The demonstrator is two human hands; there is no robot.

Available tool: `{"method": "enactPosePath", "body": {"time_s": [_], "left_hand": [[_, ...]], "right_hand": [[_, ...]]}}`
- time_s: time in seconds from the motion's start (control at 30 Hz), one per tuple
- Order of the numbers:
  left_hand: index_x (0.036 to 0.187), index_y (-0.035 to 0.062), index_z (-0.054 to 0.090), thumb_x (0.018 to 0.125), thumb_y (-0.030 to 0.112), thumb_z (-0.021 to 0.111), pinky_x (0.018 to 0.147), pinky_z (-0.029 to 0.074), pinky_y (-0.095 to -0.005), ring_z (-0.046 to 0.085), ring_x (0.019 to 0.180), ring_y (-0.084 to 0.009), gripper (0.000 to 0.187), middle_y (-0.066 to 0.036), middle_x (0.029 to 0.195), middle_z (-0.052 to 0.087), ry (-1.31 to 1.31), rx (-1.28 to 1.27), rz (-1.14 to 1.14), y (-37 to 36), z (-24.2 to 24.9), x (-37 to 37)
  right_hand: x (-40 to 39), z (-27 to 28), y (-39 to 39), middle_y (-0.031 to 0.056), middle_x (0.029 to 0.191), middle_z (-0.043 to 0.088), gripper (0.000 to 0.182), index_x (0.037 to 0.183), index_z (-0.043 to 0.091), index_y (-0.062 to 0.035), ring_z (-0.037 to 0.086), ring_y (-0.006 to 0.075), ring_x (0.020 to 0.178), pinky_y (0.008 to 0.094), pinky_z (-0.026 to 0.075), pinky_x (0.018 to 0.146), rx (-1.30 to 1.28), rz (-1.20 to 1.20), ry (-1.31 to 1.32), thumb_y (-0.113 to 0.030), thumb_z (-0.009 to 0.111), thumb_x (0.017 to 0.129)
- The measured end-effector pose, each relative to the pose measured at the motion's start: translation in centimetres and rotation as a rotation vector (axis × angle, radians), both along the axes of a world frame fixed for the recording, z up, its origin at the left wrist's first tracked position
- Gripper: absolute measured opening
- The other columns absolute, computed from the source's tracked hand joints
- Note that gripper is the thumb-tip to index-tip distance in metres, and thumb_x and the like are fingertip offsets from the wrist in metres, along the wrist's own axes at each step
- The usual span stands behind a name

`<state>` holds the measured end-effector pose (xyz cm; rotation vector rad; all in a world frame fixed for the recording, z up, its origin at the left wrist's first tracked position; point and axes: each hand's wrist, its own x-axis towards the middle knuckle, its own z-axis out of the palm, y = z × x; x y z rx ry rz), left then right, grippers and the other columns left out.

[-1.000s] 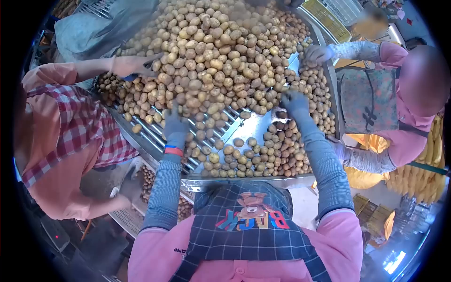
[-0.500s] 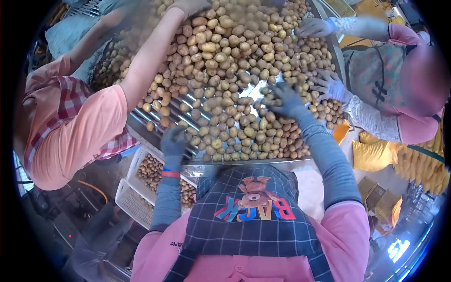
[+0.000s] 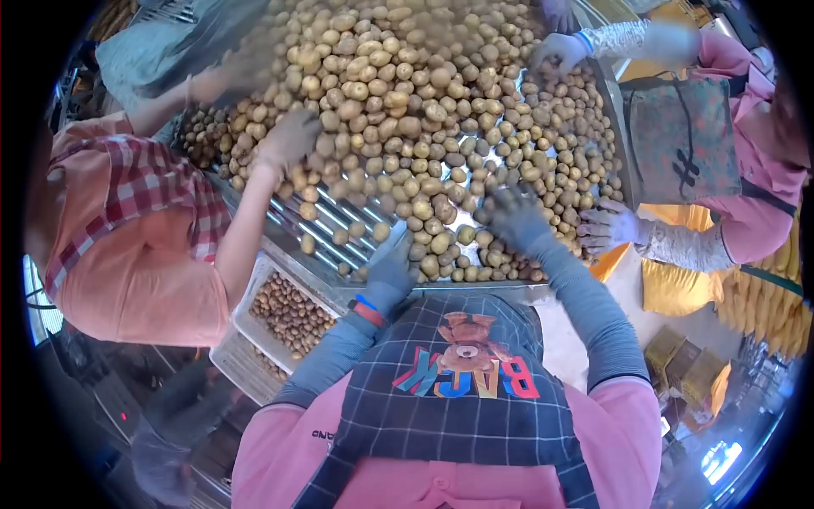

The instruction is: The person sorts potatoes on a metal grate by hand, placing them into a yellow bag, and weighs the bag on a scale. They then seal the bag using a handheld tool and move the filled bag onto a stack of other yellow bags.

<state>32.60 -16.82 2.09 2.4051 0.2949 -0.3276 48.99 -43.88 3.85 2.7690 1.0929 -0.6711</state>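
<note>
My left hand (image 3: 392,278), in a grey glove, is low at the near edge of the sorting table beside loose potatoes (image 3: 437,246). Its fingers stretch forward and are partly blurred; I see nothing held in them. Farther right, my right hand (image 3: 517,222) rests among the potatoes with its gloved fingers spread, touching several of them. Between the hands a strip of bright metal surface shows through. Shiny metal rollers (image 3: 326,225) lie to the left of my left hand, with a few potatoes on them.
A large potato heap (image 3: 381,76) covers the far side. At left, a co-worker's hand (image 3: 291,138) reaches into it; at right, another person's gloved hands (image 3: 609,227) touch potatoes. A white crate (image 3: 242,356) of small potatoes stands below left. Yellow sacks (image 3: 678,284) lie right.
My left hand has moved right along the near edge, and potatoes there have shifted right, baring more rollers. My right hand moved slightly nearer. The left co-worker's hand has drawn back toward the rollers.
</note>
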Motion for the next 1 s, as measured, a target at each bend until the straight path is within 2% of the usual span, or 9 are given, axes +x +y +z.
{"method": "enactPosePath", "body": {"time_s": [0.07,0.2,0.3,0.37,0.43,0.63,0.73,0.83,1.0], "left_hand": [[0.109,0.0119,0.071,0.078,0.011,0.062,0.08,0.053,-0.0357,0.066,0.095,-0.0308,0.032,-0.014,0.091,0.07,-0.179,-0.232,0.138,1.9,-0.1,1.9],[0.124,0.0055,0.058,0.076,0.001,0.06,0.098,0.043,-0.0429,0.052,0.113,-0.0392,0.048,-0.021,0.122,0.055,-0.374,0.031,0.232,9.5,-2.0,5.9],[0.125,0.0067,0.057,0.072,0.002,0.061,0.108,0.036,-0.0444,0.039,0.13,-0.0434,0.054,-0.024,0.14,0.045,-0.335,0.025,0.248,4.5,-2.0,5.3],[0.134,0.0139,0.055,0.074,0.008,0.06,0.11,0.036,-0.0438,0.035,0.134,-0.0452,0.06,-0.021,0.148,0.038,-0.333,0.18,-0.009,3.9,-3.2,4.2],[0.132,0.0145,0.058,0.075,0.007,0.057,0.108,0.038,-0.0425,0.037,0.134,-0.0436,0.057,-0.021,0.149,0.037,-0.143,-0.137,-0.071,3.3,-0.6,2.9],[0.125,0.0119,0.064,0.08,-0.002,0.052,0.099,0.047,-0.0375,0.053,0.124,-0.0338,0.048,-0.02,0.138,0.051,-0.246,-0.206,-0.012,7.4,1.6,-3.2],[0.125,0.0052,0.062,0.084,-0.001,0.05,0.091,0.051,-0.0346,0.059,0.113,-0.027,0.043,-0.016,0.128,0.059,-0.357,-0.193,0.343,9.6,0.7,-4.6],[0.123,-0.0014,0.061,0.09,0.0,0.049,0.073,0.052,-0.0267,0.062,0.087,-0.0156,0.036,-0.01,0.11,0.065,-0.255,-0.599,0.719,9.5,0.4,-4.3],[0.119,-0.0021,0.062,0.095,0.004,0.049,0.05,0.04,-0.0175,0.05,0.06,-0.0036,0.029,-0.004,0.088,0.065,-0.035,-0.779,0.556,1.9,4.2,0.4]], "right_hand": [[4.4,-1.6,-2.9,0.0095,0.153,0.035,0.051,0.142,0.043,-0.0309,0.04,0.0328,0.136,0.0524,0.027,0.113,0.01,-0.266,-0.107,-0.037,0.054,0.093],[8.2,-3.8,-2.5,0.0111,0.141,0.049,0.041,0.13,0.057,-0.0259,0.049,0.0323,0.125,0.0461,0.031,0.111,0.608,-0.748,-0.202,-0.036,0.055,0.09],[5.6,-0.4,4.5,0.0082,0.138,0.052,0.039,0.128,0.059,-0.0297,0.045,0.0336,0.129,0.0596,0.027,0.109,0.217,-0.481,-0.1,-0.04,0.049,0.092],[1.3,-1.2,6.9,0.0069,0.156,0.029,0.047,0.143,0.04,-0.0398,0.024,0.037,0.144,0.0635,0.023,0.112,0.257,-0.226,-0.075,-0.042,0.044,0.096],[-0.7,-2.2,5.8,0.0113,0.157,0.025,0.046,0.138,0.049,-0.0326,0.019,0.0427,0.145,0.0531,0.028,0.115,0.461,0.007,-0.01,-0.039,0.051,0.093],[4.9,0.2,0.5,0.0067,0.155,0.033,0.043,0.128,0.059,-0.0333,0.029,0.0369,0.141,0.0492,0.036,0.11,0.093,-0.477,-0.165,-0.025,0.06,0.086],[3.9,-0.1,-0.5,0.0083,0.12,0.062,0.034,0.116,0.065,-0.0241,0.058,0.0294,0.111,0.0462,0.051,0.082,0.401,-0.406,-0.466,-0.018,0.062,0.084],[-3.5,4.0,6.6,0.0102,0.123,0.057,0.022,0.108,0.064,-0.0174,0.063,0.0311,0.105,0.045,0.051,0.085,0.229,-0.259,0.298,-0.023,0.059,0.087],[-3.5,-1.7,6.2,0.0147,0.12,0.054,0.034,0.117,0.052,-0.0188,0.062,0.0352,0.101,0.0465,0.053,0.081,0.372,-0.377,0.146,-0.021,0.062,0.085]]}}
